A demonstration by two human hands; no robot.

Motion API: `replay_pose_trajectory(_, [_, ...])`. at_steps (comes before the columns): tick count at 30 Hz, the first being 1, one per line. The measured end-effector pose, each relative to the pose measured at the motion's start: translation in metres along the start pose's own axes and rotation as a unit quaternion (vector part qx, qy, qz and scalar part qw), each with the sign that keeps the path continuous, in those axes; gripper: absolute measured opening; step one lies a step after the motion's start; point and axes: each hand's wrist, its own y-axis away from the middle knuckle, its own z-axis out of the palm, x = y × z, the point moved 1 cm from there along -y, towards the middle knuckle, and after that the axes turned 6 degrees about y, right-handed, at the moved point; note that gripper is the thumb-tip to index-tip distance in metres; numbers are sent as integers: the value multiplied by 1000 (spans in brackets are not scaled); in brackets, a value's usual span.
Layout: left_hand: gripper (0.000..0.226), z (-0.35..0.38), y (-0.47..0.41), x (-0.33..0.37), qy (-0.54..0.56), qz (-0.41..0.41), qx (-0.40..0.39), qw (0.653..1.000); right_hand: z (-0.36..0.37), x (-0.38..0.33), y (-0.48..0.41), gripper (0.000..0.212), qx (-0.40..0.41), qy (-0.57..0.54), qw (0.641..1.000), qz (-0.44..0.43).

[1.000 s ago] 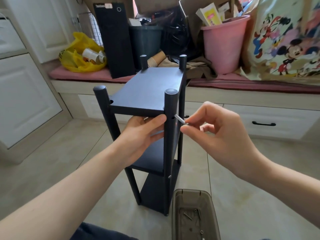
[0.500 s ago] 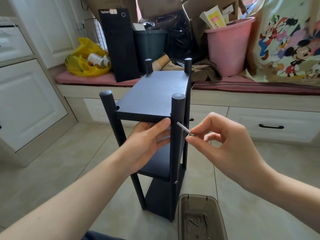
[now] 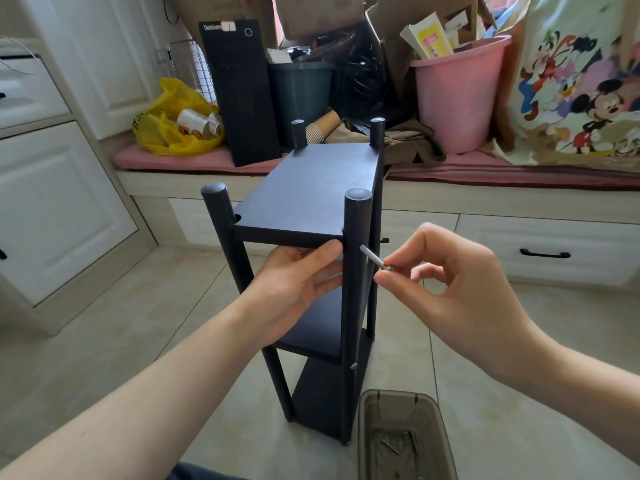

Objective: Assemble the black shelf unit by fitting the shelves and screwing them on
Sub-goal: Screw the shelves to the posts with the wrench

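Observation:
The black shelf unit (image 3: pixel 311 188) stands upright on the tiled floor, with a top shelf, a middle shelf and a bottom shelf between four round posts. My left hand (image 3: pixel 294 282) reaches under the top shelf, its fingers straight and pressed up against the shelf's underside beside the near right post (image 3: pixel 355 271). My right hand (image 3: pixel 446 282) pinches a silver screw (image 3: pixel 372 258) by its head. The screw's tip sits at the side of that post just below the top shelf. Lower on the same post a screw head (image 3: pixel 353 366) shows.
A brown translucent tray (image 3: pixel 405 438) with several loose screws sits on the floor at the unit's near right foot. Behind the unit runs a window bench (image 3: pixel 485 199) with drawers, carrying a pink bucket (image 3: pixel 457 91), a black computer case (image 3: pixel 239 91) and a yellow bag (image 3: pixel 173 123). White cabinets (image 3: pixel 62 202) stand on the left.
The view has shifted, so the unit sits lower in the frame. My right hand has brought the screw's tip closer against the near right post. My left hand stays under the top shelf.

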Motion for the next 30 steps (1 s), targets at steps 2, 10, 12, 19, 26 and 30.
replay_pose_trajectory(2, [31, 0, 0, 0, -3, 1, -5, 1000, 0, 1, 1, 20, 2, 2, 1000, 2])
replay_pose_trajectory(10, [32, -2, -2, -2, 3, 2, -11, 1000, 5, 2, -3, 19, 19, -9, 1000, 11])
replay_pose_trajectory(12, [31, -2, -2, -1, 4, 2, -13, 1000, 7, 2, -5, 21, 23, -10, 1000, 15])
replay_pose_trajectory(19, [31, -3, -4, -2, -3, 3, -15, 1000, 15, 4, -13, 20, 28, 1, 999, 32])
replay_pose_trajectory(26, [35, -4, -4, -3, -4, 2, -11, 1000, 19, 5, -18, 20, 27, 13, 999, 44])
replay_pose_trajectory(30, [31, -3, -3, -2, -1, 3, -14, 1000, 18, 4, -23, 18, 16, 14, 999, 42])
